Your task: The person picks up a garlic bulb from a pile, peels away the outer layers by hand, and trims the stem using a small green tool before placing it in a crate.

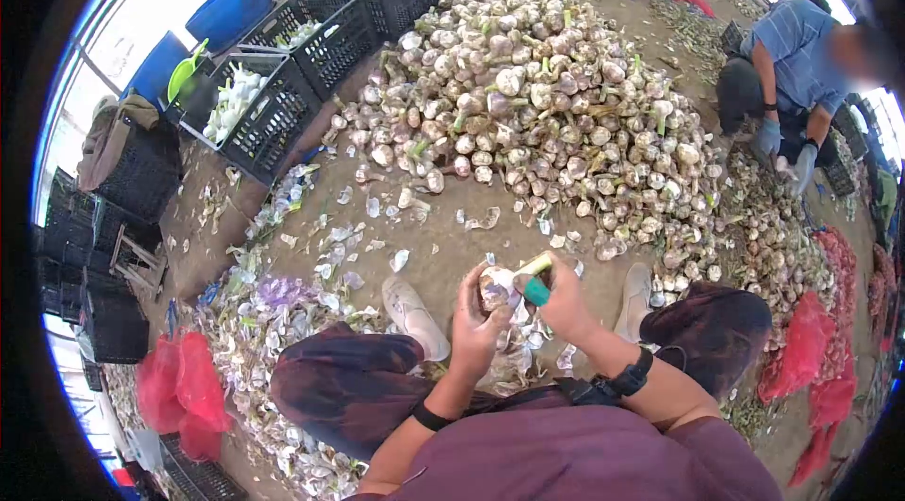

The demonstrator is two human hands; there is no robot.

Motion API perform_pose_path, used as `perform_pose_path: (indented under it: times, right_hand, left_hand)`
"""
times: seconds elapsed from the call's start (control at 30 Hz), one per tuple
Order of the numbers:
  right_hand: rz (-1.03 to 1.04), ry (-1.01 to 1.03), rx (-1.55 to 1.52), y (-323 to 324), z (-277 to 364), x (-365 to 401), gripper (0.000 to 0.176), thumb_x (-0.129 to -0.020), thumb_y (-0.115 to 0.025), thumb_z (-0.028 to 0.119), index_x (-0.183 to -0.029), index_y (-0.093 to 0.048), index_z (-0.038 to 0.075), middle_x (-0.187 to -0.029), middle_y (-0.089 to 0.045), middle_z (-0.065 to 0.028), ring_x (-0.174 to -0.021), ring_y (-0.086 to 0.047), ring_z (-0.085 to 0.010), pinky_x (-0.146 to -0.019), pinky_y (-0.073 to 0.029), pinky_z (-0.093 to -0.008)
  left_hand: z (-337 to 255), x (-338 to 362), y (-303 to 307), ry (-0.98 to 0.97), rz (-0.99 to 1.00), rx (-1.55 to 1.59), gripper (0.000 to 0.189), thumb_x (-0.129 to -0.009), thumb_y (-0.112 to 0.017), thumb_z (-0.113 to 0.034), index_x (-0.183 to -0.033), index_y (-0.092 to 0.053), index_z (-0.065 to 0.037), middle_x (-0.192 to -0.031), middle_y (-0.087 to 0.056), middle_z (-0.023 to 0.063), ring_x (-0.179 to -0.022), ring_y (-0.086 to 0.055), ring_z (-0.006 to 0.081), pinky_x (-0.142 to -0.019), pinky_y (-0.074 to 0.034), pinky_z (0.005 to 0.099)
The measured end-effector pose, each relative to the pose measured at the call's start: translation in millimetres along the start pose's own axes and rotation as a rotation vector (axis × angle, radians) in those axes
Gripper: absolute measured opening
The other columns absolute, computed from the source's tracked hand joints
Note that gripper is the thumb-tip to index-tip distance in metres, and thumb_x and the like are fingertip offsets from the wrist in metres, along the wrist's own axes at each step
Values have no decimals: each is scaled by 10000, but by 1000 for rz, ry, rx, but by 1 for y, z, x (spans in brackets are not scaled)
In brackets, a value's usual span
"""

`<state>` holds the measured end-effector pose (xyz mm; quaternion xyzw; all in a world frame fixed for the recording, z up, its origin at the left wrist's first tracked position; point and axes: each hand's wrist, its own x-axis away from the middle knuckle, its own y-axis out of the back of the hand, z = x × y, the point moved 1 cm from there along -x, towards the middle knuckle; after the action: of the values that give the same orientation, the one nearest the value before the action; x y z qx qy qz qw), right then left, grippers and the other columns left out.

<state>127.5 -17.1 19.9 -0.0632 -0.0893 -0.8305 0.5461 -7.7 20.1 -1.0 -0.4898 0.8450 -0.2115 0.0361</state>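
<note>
A whitish-purple garlic bulb [495,288] sits in my left hand [474,324], whose fingers curl round its side with the thumb at the front. From the bulb a pale green stem [534,264] points up and right, into the fingers of my right hand [569,305]. Those fingers are closed at the stem, and a small green piece [536,292] shows at the thumb; I cannot tell whether it is a tool handle or a thumb cover. Both hands are close together over the ground between my shoes, where loose peelings [528,336] lie.
A large heap of garlic bulbs [556,105] rises ahead. Black crates [273,119] holding peeled garlic stand at left, before blue barrels [231,6]. Garlic skins [273,350] cover the ground at left. Red mesh bags [801,350] lie at right. A person [792,58] with gloves sits at upper right.
</note>
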Motion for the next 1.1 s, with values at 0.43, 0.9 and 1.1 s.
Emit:
perform_pose_path:
  times: [0.43,0.9,1.1]
  right_hand:
    - [161,570,444,19,21,2,144,-744,-616,2,-883,-601,34,-948,-595,-92,-829,-569,-190,-691,-450,-276]
    - [-444,138,401,48,-13,-34,185,-767,-555,28,-942,-614,31,-755,-637,-120,-647,-581,-249,-571,-442,-331]
    - [-27,377,592,33,28,-9,325,-731,-688,246,-1003,-616,85,-819,-638,-94,-808,-597,-301,-726,-451,-380]
  left_hand:
    - [16,-2,2,378,55,649,417,-920,-448,-321,-1218,-387,-36,-1204,-484,114,-1087,-497,265,-942,-403,430]
    - [9,8,3,315,167,556,561,-794,-613,-311,-1252,-383,-83,-1160,-519,129,-1027,-537,296,-849,-465,407]
    - [26,6,15,340,-74,513,486,-887,-426,-475,-1192,-440,-97,-1077,-565,93,-850,-550,207,-682,-458,345]
